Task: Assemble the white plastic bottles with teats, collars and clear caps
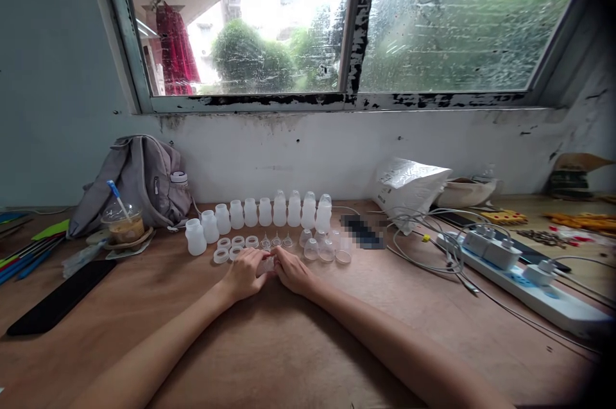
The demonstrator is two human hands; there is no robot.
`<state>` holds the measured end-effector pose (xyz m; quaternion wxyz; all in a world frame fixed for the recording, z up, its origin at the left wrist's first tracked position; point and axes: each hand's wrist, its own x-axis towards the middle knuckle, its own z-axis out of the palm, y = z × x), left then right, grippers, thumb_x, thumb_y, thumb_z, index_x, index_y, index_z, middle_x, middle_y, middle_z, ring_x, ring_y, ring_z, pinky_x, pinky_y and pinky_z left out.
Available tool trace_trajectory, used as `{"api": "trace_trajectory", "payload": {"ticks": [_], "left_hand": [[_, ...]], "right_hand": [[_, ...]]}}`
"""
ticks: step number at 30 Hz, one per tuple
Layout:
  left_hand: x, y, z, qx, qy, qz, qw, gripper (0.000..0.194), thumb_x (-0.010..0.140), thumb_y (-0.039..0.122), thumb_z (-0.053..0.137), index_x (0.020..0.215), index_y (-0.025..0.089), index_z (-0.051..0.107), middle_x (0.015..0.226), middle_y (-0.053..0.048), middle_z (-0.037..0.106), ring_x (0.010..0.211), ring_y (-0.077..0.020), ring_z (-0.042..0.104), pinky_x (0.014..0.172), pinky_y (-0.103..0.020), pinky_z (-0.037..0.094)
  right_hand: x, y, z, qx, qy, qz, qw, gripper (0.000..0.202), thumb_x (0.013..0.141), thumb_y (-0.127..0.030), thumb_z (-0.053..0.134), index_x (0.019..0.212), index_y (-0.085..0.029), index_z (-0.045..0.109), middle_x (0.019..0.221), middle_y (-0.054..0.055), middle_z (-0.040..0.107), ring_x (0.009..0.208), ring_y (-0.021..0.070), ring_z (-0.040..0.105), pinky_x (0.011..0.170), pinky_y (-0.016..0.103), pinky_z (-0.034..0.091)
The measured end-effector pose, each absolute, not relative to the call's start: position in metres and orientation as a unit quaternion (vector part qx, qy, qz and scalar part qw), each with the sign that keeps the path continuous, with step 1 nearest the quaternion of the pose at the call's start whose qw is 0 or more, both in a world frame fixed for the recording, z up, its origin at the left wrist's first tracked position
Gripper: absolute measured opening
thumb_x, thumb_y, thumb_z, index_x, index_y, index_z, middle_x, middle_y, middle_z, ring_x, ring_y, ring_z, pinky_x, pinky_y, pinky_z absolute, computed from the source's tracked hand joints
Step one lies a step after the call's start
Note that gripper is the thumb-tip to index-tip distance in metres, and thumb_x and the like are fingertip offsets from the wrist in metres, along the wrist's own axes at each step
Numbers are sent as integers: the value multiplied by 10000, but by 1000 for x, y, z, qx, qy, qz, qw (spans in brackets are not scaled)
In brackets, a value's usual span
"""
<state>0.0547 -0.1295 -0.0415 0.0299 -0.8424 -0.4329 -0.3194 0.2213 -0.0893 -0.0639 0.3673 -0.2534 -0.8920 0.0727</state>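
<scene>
Brown tabletop (298, 351) | small part (266, 266) translucent, pale; left hand (246, 273), right hand (290, 268) pinching it

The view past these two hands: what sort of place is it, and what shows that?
Probably a makeshift workspace by a window: bottles stand in a row, with a power strip and a backpack nearby.

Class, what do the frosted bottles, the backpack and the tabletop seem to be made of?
Bottles: probably plastic, matte; they look cloudy and translucent.
Backpack: likely dull fabric; it slumps in soft folds.
Tabletop: wood or a wood-look sheet, low sheen; brown and faintly streaked.
</scene>
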Motion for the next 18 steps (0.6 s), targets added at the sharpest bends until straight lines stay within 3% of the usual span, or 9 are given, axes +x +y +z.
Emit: {"api": "trace_trajectory", "payload": {"ticks": [6, 18], "left_hand": [[52, -127, -31, -808, -447, -365, -117, 274, 670, 337, 620, 888, 181, 567, 827, -38, 609, 774, -171, 562, 708, -288, 459], [47, -127, -33, -786, -459, -352, -216, 259, 720, 392, 568, 842, 167, 602, 753, -25, 622, 707, -148, 564, 666, -260, 458]], "right_hand": [[222, -96, -59, -230, -886, 71, 395, 198, 851, -131, 273, 992, -169, 406, 868, 68, 520, 782, 152, 500, 728, 278, 412], [222, -91, -65, -221, -872, 49, 434, 194, 854, -158, 300, 1026, -173, 389, 838, 66, 481, 720, 157, 480, 674, 296, 435]]}}
